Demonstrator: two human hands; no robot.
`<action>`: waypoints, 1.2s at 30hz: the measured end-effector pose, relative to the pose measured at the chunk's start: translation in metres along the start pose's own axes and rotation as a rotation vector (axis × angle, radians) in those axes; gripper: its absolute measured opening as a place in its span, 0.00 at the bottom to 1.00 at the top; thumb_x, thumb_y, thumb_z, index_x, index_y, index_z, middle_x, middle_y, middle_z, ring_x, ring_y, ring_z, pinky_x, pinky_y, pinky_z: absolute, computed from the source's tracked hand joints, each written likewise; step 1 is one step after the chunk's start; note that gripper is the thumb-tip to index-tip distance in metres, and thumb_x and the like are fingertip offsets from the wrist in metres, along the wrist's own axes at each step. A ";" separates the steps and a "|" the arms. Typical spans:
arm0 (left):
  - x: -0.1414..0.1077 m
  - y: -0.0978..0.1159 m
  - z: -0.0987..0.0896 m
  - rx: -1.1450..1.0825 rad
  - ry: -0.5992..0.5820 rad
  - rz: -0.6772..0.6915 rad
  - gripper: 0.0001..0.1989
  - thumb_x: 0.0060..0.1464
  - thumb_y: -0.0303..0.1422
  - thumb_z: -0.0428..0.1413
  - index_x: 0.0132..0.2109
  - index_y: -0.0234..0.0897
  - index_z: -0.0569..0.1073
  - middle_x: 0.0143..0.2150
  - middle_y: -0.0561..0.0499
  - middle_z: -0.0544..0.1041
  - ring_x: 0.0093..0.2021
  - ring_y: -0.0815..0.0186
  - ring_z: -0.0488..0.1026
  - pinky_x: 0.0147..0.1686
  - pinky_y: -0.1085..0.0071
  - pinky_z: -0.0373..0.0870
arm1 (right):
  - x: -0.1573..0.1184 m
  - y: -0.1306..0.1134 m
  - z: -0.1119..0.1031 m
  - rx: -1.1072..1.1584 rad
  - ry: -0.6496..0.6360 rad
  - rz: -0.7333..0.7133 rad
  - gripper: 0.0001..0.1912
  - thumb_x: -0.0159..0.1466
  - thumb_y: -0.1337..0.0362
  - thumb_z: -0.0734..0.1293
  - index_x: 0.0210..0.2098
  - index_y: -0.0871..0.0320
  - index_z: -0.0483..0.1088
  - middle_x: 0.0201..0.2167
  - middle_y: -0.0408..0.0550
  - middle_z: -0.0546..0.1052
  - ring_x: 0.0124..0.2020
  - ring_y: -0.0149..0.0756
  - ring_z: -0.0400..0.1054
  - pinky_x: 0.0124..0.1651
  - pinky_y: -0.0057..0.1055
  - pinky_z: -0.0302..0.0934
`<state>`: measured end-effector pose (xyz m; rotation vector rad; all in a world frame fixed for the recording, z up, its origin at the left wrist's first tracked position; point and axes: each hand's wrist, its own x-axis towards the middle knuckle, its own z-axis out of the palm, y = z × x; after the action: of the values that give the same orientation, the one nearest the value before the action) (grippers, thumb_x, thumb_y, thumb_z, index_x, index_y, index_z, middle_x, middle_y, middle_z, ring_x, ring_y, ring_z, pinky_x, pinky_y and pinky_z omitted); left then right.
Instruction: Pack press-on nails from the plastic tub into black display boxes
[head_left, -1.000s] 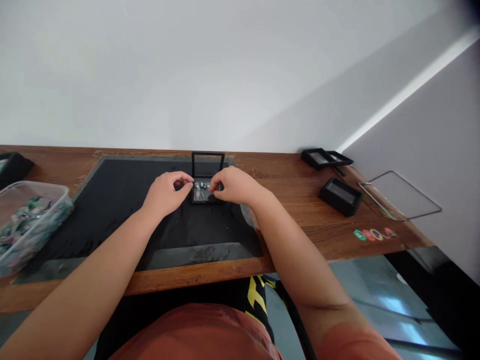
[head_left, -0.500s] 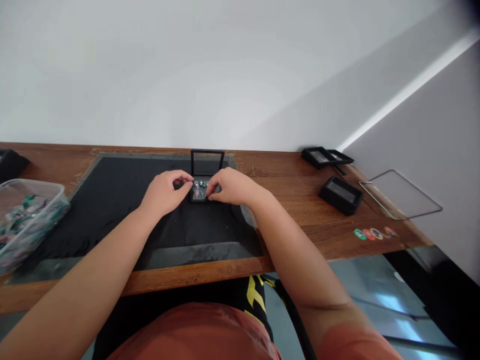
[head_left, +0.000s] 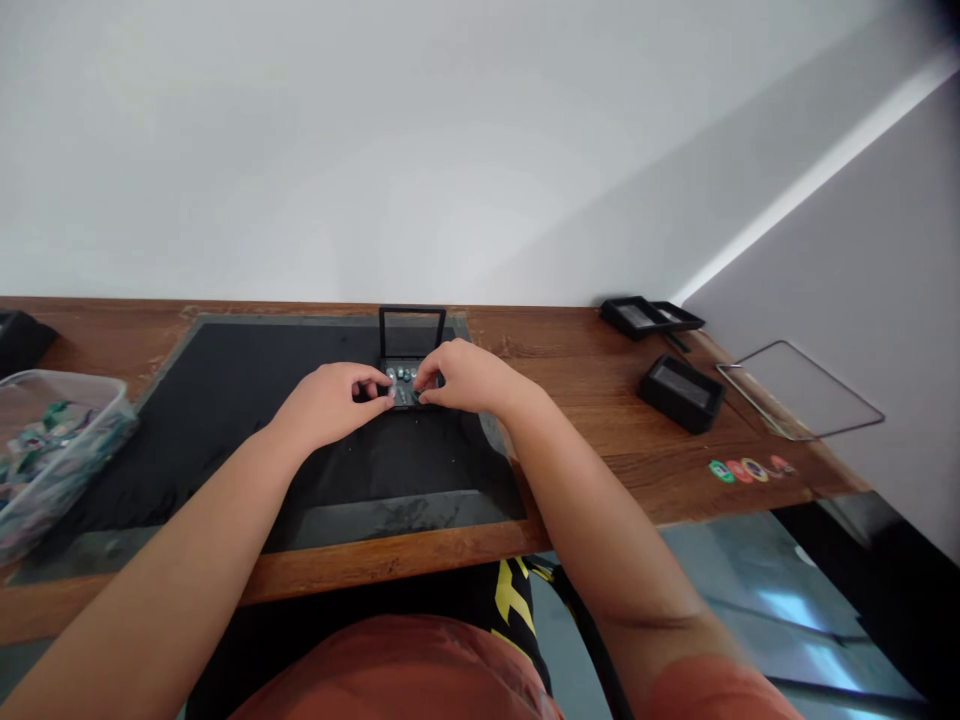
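A small black box [head_left: 406,406] lies on a black mat, its framed clear lid [head_left: 412,331] standing up at the back. Several small shiny pieces [head_left: 405,375], silvery and greenish, sit inside. At the box's left side, my left hand [head_left: 330,402] has thumb and fingers curled into a pinch, and a pale shiny spot shows by the tips. From the right, my right hand [head_left: 471,376] reaches over the box with its fingertips pressed together among the pieces. What either pinch holds is too small to make out. The right hand hides the box's right part.
The black mat [head_left: 285,360] covers part of the wooden table [head_left: 555,370]. A clear plastic tub [head_left: 112,390] of small wrapped packets stands at left. To the right are another black box [head_left: 681,392], an open black case [head_left: 645,316], a wire frame [head_left: 801,390] and round stickers [head_left: 739,470].
My left hand has slid slightly down toward the box's front left corner. The right hand stays pinched over the box. The view has shifted a little.
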<state>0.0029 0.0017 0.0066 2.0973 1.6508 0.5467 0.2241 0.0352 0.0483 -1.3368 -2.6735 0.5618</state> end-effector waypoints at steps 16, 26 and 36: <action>-0.004 0.009 -0.003 0.054 -0.109 0.000 0.20 0.58 0.48 0.56 0.50 0.44 0.81 0.35 0.53 0.80 0.34 0.62 0.73 0.32 0.67 0.62 | 0.005 -0.001 0.007 -0.033 -0.019 -0.003 0.13 0.61 0.66 0.71 0.44 0.57 0.83 0.38 0.47 0.84 0.36 0.35 0.74 0.38 0.29 0.61; -0.005 0.014 -0.004 0.092 -0.127 0.019 0.19 0.59 0.47 0.56 0.51 0.45 0.82 0.34 0.55 0.79 0.32 0.64 0.72 0.30 0.67 0.61 | 0.004 -0.002 0.007 -0.024 -0.023 0.010 0.13 0.60 0.66 0.71 0.44 0.56 0.83 0.37 0.46 0.84 0.34 0.33 0.72 0.37 0.29 0.59; -0.006 0.016 -0.004 0.160 -0.143 0.059 0.21 0.60 0.48 0.54 0.52 0.46 0.82 0.32 0.54 0.80 0.30 0.63 0.73 0.29 0.66 0.59 | 0.004 -0.004 0.007 -0.031 -0.019 0.034 0.15 0.59 0.66 0.71 0.45 0.57 0.82 0.37 0.46 0.83 0.32 0.32 0.71 0.35 0.28 0.58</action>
<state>0.0120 -0.0075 0.0185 2.2479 1.6025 0.2835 0.2171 0.0343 0.0426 -1.3950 -2.6900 0.5408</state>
